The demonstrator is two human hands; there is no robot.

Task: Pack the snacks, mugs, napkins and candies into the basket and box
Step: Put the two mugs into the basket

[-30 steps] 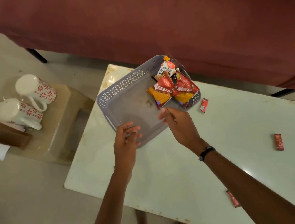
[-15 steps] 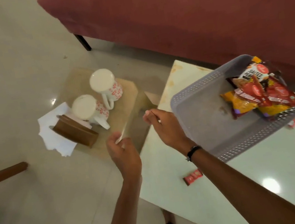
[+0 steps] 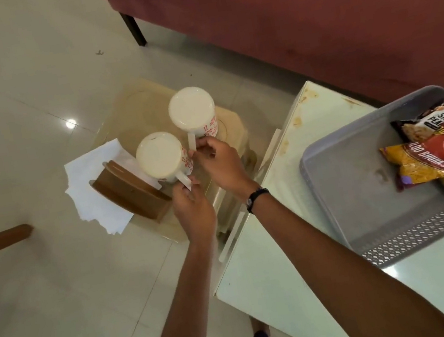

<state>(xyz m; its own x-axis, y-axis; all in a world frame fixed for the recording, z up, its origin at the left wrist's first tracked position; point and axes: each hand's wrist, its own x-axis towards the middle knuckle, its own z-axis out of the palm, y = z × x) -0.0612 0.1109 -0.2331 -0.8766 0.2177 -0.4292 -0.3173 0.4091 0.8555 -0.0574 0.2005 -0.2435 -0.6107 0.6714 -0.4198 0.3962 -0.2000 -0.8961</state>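
Your L hand (image 3: 191,203) is nearest you, fingers pinched on the handle of the near mug (image 3: 161,157). Handle points back toward you, so the grip is already in line w/ the forearm.

Your R hand (image 3: 220,159) sits just beyond and to the right, fingertips closed on the handle of the far mug (image 3: 192,114); that handle drops down toward the near mug. Can't fully tell if the R fingers wrap it or only pinch, view is soft there.

Both mugs stand upside down, bases up, touching or nearly so, on the low stool (image 3: 142,102) left of the counter (image 3: 293,288).

Napkins (image 3: 92,190) lie left of the near mug, under a wooden holder (image 3: 128,193).

Key relation: basket (image 3: 344,186) lies to your right on the counter, snack packs (image 3: 443,148) bunched in its far right end, near-left floor of it bare. R hand is closer to it, so the far mug likely goes over first, both need a lift up and rightward.
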